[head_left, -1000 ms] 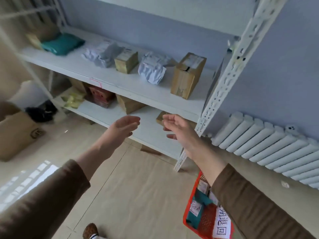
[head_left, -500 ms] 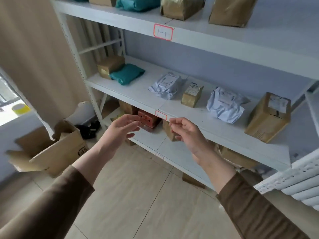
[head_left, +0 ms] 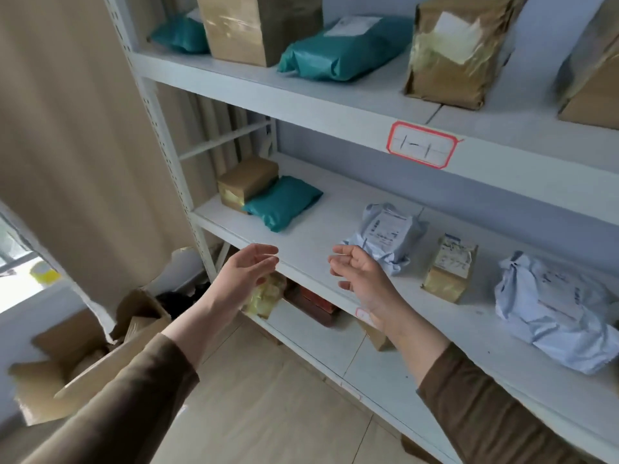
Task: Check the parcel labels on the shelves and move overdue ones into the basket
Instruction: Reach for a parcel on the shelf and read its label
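Your left hand (head_left: 249, 272) and right hand (head_left: 360, 277) are both empty, fingers loosely spread and palms facing each other, raised in front of the middle shelf (head_left: 311, 242). On that shelf lie a teal mailer (head_left: 281, 202) touching a brown box (head_left: 246, 182), a grey mailer (head_left: 388, 234) just beyond your right fingers, a small taped box (head_left: 450, 267) and a crumpled grey mailer (head_left: 556, 309). No basket is in view.

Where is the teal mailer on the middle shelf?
Head view: the teal mailer lies at the middle shelf's left end, leaning against a small brown box.
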Motion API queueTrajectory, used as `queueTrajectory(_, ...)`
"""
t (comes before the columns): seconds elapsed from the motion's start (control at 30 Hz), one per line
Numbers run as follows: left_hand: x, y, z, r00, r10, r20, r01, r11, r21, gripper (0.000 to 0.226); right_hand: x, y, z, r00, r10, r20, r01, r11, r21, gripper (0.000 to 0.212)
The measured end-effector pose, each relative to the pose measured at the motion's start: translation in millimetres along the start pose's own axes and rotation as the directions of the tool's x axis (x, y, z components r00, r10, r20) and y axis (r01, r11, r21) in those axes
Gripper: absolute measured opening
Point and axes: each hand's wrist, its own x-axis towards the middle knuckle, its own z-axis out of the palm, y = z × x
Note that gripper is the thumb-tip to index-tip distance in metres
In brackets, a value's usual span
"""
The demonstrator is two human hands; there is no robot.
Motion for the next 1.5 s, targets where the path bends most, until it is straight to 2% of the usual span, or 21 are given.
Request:
queueTrajectory(0.27, 131.1, -6.4, -58.6, 0.999, -0.031, -0.035, 0.035, 0.993, 0.117, 0.029, 147.0, -12.8, 45.7, 0.995, 0.097, 0.033, -0.098, 0.995, 0.003, 0.038)
queueTrajectory(0.5, 265.5, -22.1, -78.6, 0.999, -0.042, 0.017, 0.034, 0.944, 0.328, 0.050, 250.6, 4.3, 90.0, 0.949, 0.305, -0.077, -0.287, 0.939, 0.189, 0.033)
queueTrajectory(0.6, 323.3, -33.9, -84.3, 0.995, -0.090, 0.038, 0.068, 0.917, 0.393, 0.063, 293.4, 16.8, 118.8, 0.903, 0.399, -0.156, -0.352, 0.899, 0.261, 0.046)
queueTrajectory(0.67, 359.9, -40.9, -88.4, 0.991, -0.093, 0.098, 0.038, 0.889, 0.457, 0.069, 318.4, 23.3, 139.7, 0.861, 0.467, -0.203, -0.385, 0.858, 0.340, 0.050)
queueTrajectory(0.77, 406.6, -49.7, -92.0, 0.974, -0.133, 0.182, 0.009, 0.829, 0.560, 0.076, 349.7, 29.4, 166.0, 0.796, 0.546, -0.259, -0.412, 0.804, 0.429, 0.039)
queueTrajectory(0.9, 440.3, -59.0, -93.4, 0.939, -0.223, 0.262, 0.003, 0.766, 0.643, 0.085, 375.8, 39.5, 187.1, 0.728, 0.616, -0.301, -0.409, 0.743, 0.530, 0.041)
queueTrajectory(1.0, 456.7, -72.4, -93.3, 0.918, -0.292, 0.268, 0.090, 0.811, 0.578, 0.090, 381.1, 41.3, 193.3, 0.689, 0.637, -0.345, -0.383, 0.725, 0.573, 0.038)
queueTrajectory(1.1, 462.0, -84.1, -94.7, 0.889, -0.363, 0.279, 0.231, 0.881, 0.413, 0.093, 371.1, 35.1, 190.4, 0.679, 0.637, -0.365, -0.380, 0.730, 0.568, 0.037)
queueTrajectory(1.2, 439.9, -81.1, -102.5, 0.853, -0.405, 0.328, 0.350, 0.912, 0.215, 0.084, 348.5, 37.0, 189.4, 0.686, 0.633, -0.359, -0.399, 0.740, 0.541, 0.033)
queueTrajectory(1.27, 418.1, -80.5, -109.1, 0.793, -0.458, 0.402, 0.457, 0.883, 0.106, 0.076, 326.7, 40.8, 192.3, 0.694, 0.634, -0.342, -0.390, 0.730, 0.561, 0.038)
queueTrajectory(1.4, 372.2, -73.4, -130.2, 0.702, -0.455, 0.548, 0.537, 0.843, 0.011, 0.046, 268.5, 37.3, 199.0, 0.773, 0.563, -0.291, -0.305, 0.733, 0.608, 0.047)
queueTrajectory(1.5, 331.7, -54.9, -144.6, 0.702, -0.327, 0.633, 0.447, 0.894, -0.033, 0.042, 216.3, 26.6, 201.4, 0.851, 0.463, -0.249, -0.217, 0.740, 0.636, 0.046)
